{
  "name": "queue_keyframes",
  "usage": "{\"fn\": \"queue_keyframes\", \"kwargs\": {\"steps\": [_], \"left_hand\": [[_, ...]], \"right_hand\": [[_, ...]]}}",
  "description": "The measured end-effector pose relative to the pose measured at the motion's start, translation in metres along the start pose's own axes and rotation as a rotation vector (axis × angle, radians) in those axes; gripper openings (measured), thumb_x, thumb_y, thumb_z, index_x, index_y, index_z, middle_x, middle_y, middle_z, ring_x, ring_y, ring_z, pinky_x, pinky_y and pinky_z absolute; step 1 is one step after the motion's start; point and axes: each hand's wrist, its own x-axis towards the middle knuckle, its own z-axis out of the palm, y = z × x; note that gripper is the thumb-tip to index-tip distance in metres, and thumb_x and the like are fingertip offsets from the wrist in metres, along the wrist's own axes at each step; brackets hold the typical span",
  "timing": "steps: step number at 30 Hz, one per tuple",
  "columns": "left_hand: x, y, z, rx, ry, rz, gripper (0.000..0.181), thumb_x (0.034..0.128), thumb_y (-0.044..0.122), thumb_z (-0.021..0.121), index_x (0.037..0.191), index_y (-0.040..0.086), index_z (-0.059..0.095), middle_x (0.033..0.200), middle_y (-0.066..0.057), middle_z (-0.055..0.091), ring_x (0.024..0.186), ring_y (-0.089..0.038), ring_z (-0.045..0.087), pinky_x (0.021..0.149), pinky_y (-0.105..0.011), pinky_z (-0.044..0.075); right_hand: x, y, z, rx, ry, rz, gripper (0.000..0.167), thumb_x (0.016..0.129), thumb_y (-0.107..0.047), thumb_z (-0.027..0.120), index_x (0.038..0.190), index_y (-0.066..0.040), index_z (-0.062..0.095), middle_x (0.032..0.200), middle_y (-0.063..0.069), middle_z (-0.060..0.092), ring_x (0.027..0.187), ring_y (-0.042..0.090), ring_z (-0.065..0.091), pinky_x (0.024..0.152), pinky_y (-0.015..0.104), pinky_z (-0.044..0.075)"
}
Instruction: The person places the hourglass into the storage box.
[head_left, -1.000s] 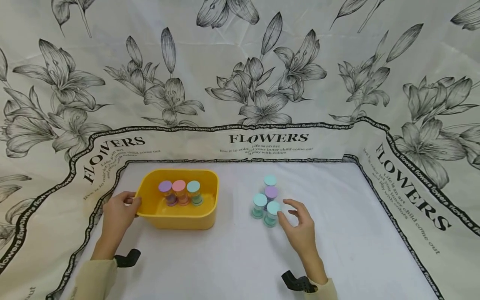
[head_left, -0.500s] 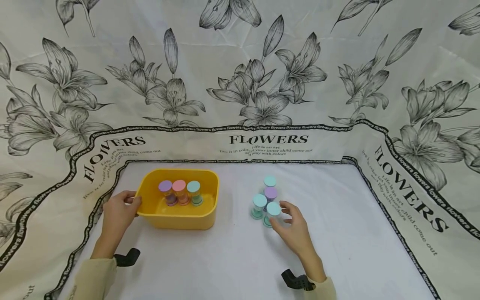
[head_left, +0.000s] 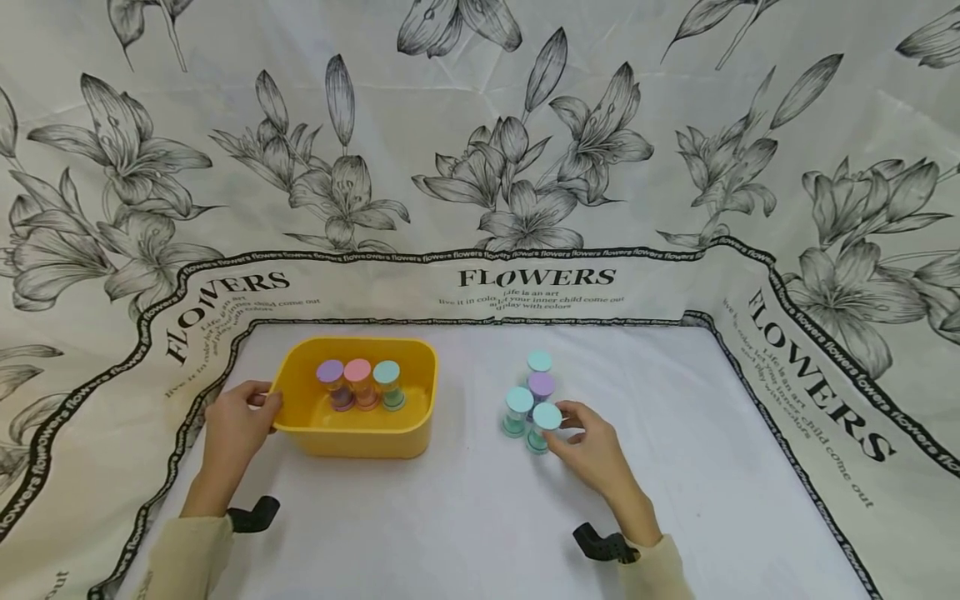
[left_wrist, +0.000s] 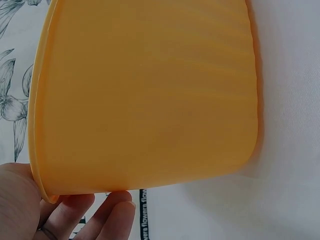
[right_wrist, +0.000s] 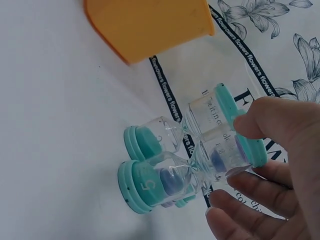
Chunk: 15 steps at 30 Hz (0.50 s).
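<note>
A yellow bin [head_left: 360, 446] stands on the left, with a purple-capped [head_left: 331, 372], a pink-capped [head_left: 358, 372] and a teal-capped hourglass [head_left: 387, 373] upright inside. My left hand [head_left: 234, 429] grips its left rim, thumb at the rim and fingers against the outer wall [left_wrist: 145, 100]. Right of the bin, three teal hourglasses [head_left: 518, 402] and a purple one [head_left: 541, 385] stand close together. My right hand [head_left: 596, 450] pinches the nearest teal hourglass [head_left: 546, 417] by its top cap; in the right wrist view its base [right_wrist: 137, 186] bears a 5.
A white cloth [head_left: 465, 517] with a black printed border covers the table. Behind and at both sides rises fabric [head_left: 525, 208] printed with flowers and lettering. A black wrist mount [head_left: 255, 515] sits at each sleeve.
My right hand has moved left to the nearest teal hourglass, and its thumb and finger have closed on the cap. My left hand and the bin have stayed put.
</note>
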Motion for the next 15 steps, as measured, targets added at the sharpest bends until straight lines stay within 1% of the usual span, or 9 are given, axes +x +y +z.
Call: {"fn": "queue_keyframes", "kwargs": {"steps": [5, 9, 15], "left_hand": [[0.0, 0.001, 0.0, 0.001, -0.002, 0.006, 0.038, 0.0991, 0.021, 0.062, 0.122, -0.008, 0.067, 0.099, -0.027, 0.072, 0.06, -0.018, 0.07, 0.05, -0.018, 0.054], [0.001, 0.001, -0.001, -0.005, -0.002, 0.011, 0.038, 0.0991, 0.021, 0.062, 0.122, -0.008, 0.067, 0.099, -0.027, 0.072, 0.059, -0.018, 0.07, 0.05, -0.019, 0.054], [0.001, 0.0, -0.001, -0.004, 0.006, 0.013, 0.037, 0.0986, 0.021, 0.062, 0.121, -0.008, 0.068, 0.097, -0.026, 0.073, 0.058, -0.017, 0.07, 0.049, -0.02, 0.053]], "right_hand": [[0.005, -0.003, -0.006, -0.026, -0.043, -0.016, 0.04, 0.083, -0.013, 0.081, 0.119, -0.005, 0.066, 0.106, 0.008, 0.073, 0.098, 0.027, 0.07, 0.077, 0.038, 0.061], [0.009, -0.011, -0.01, -0.017, -0.084, -0.046, 0.04, 0.082, -0.014, 0.081, 0.119, -0.006, 0.066, 0.105, 0.005, 0.072, 0.097, 0.024, 0.069, 0.078, 0.037, 0.061], [0.02, -0.035, -0.011, 0.033, -0.222, -0.141, 0.039, 0.084, -0.015, 0.081, 0.119, -0.008, 0.067, 0.107, 0.002, 0.072, 0.093, 0.018, 0.068, 0.081, 0.033, 0.061]]}}
